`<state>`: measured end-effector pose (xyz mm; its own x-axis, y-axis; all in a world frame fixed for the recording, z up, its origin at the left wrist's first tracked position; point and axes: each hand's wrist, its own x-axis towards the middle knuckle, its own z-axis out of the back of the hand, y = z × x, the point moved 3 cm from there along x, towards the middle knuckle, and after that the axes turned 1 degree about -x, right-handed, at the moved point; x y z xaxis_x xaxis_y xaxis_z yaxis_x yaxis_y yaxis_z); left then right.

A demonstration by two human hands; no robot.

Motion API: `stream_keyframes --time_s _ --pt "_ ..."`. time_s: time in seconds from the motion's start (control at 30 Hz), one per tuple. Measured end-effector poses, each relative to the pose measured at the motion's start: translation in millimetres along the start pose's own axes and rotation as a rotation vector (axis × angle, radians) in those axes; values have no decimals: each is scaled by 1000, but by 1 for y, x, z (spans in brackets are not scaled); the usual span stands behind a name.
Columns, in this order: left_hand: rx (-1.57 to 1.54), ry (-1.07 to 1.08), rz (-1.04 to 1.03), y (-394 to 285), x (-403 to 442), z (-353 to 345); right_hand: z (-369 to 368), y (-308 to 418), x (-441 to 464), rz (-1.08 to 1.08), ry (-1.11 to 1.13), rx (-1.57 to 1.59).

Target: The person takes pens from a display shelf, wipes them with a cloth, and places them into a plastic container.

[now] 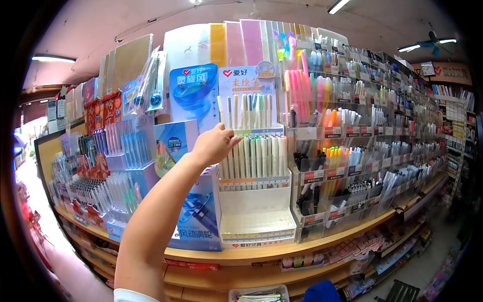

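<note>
My left hand (219, 144) reaches up from the lower left to a white stepped pen rack (256, 206). Its fingers are curled closed at the left end of the rack's middle row, against the slim markers (259, 156) with coloured tops. What lies between the fingertips is hidden. Just above the knuckles a pale pen (220, 104) stands at the left end of the upper row of pens (256, 110). The lowest step of the rack shows bare white plastic. My right hand is not in view.
Blue display boxes (201, 216) stand left of the rack, with pens (115, 138) beyond. Clear tiered holders (347, 176) full of pens and highlighters fill the right. Notebooks (246, 40) line the back. A wooden shelf edge (271, 251) runs below, above a plastic bin (259, 293).
</note>
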<state>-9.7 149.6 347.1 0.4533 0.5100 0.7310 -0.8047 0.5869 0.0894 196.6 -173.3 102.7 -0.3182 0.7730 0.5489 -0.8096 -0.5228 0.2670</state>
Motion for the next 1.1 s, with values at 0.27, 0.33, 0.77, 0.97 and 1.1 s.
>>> stream_keyframes --time_s 0.27,0.33,0.77,0.97,1.1 --pt "43 -27 -212 7 8 -9 -39 -53 -29 -174 -4 189" --pt "-24 -32 -265 16 10 -11 -47 -64 -26 -19 -92 103" --pt "-529 297 100 23 31 17 -58 -63 -1 -110 -98 249" --pt "-255 342 -23 18 28 9 -62 -68 -3 -142 -15 260" --pt "-176 330 -123 18 27 7 -55 -67 -2 -158 18 201"
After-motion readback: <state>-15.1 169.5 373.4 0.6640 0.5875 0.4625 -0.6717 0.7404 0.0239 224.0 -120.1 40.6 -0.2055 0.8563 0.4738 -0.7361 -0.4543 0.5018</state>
